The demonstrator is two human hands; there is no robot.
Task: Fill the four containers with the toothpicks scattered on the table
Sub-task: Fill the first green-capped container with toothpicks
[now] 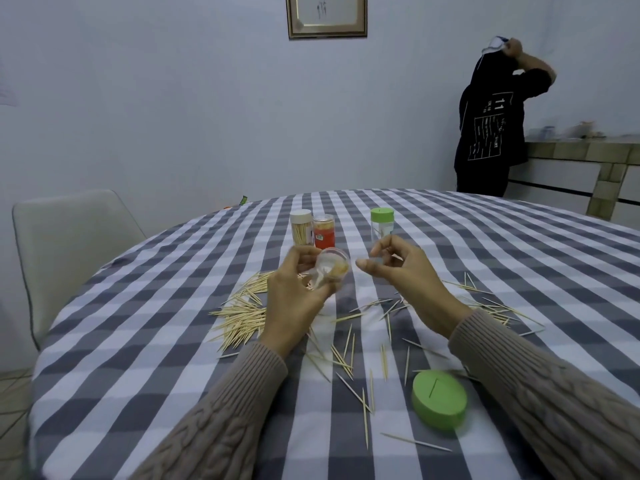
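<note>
The person's left hand [294, 289] holds a small clear plastic container [329, 270] above the grey-and-white checked tablecloth [138, 358], the fingers curled round its body; the container is tilted so that its open mouth turns to the right, toward the right hand [398, 271]; a few pale sticks seem to lie inside, but how many cannot be told; the right hand is raised just beside this mouth, thumb and forefinger drawn close together; whether they pinch a toothpick cannot be told, since nothing thin shows between them

The thin wooden toothpicks [242, 317] lie scattered below both hands, a dense heap near the left wrist, looser ones under and behind the right hand, their long axes pointing many ways; the right hand is the free one and stands nearer to the loose sticks, so the next pick-up probably falls to it, and each stick must go in lengthwise, along the axis of the container

A round green lid [439, 400] rests on the cloth near the right forearm; three closed containers stand behind: a white-capped jar of toothpicks [301, 227], an orange-red jar [324, 231], a green-capped clear jar [382, 225]
</note>
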